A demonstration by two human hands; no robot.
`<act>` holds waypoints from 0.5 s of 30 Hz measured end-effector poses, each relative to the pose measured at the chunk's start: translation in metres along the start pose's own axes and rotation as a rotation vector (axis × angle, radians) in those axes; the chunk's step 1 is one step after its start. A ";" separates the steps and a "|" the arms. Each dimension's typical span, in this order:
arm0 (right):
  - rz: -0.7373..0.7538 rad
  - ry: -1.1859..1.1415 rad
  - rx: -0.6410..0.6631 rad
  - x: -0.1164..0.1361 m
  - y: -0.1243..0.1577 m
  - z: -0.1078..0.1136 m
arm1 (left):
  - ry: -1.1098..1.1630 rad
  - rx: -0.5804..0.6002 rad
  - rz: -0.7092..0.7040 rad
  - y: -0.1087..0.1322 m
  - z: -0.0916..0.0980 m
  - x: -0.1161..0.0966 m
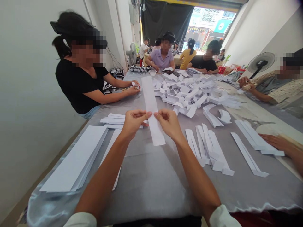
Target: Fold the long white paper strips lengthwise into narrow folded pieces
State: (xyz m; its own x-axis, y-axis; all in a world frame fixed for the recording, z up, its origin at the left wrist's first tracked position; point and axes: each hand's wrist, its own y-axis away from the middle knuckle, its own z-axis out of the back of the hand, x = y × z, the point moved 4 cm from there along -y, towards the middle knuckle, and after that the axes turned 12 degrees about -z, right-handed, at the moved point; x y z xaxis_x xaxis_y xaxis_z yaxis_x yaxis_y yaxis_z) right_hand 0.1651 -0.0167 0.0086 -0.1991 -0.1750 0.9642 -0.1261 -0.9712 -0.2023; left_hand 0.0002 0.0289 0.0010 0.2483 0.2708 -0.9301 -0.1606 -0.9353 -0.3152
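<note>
A long white paper strip (151, 104) runs away from me over the grey table cloth (151, 176). My left hand (133, 121) pinches its left edge near the middle, fingers closed on the paper. My right hand (168, 122) pinches the right edge opposite, also closed on it. The strip's near end (158, 137) lies just below my hands.
A stack of flat white sheets (75, 157) lies at my left. Folded strips (208, 148) lie at my right, and a heap of folded pieces (191, 91) fills the middle. A co-worker's hand (276, 142) rests at the right edge. Several people sit around the table; a fan (260, 63) stands at the right.
</note>
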 end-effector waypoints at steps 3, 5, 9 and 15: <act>-0.049 -0.023 0.035 0.000 0.001 -0.002 | -0.034 -0.004 -0.040 -0.002 0.002 0.000; -0.083 -0.080 0.050 -0.001 0.001 -0.004 | -0.049 0.005 -0.055 -0.002 0.003 0.001; -0.047 -0.102 0.006 0.001 0.001 -0.003 | -0.049 0.055 -0.034 -0.002 0.002 0.001; -0.012 -0.006 0.002 0.002 0.002 0.000 | -0.035 0.015 -0.038 -0.002 0.002 -0.001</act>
State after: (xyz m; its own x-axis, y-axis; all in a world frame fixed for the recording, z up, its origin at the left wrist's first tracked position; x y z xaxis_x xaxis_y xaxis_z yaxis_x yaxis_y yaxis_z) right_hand 0.1646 -0.0186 0.0101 -0.1913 -0.1646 0.9676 -0.1267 -0.9735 -0.1906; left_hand -0.0020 0.0307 0.0017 0.2206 0.3145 -0.9233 -0.1657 -0.9207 -0.3532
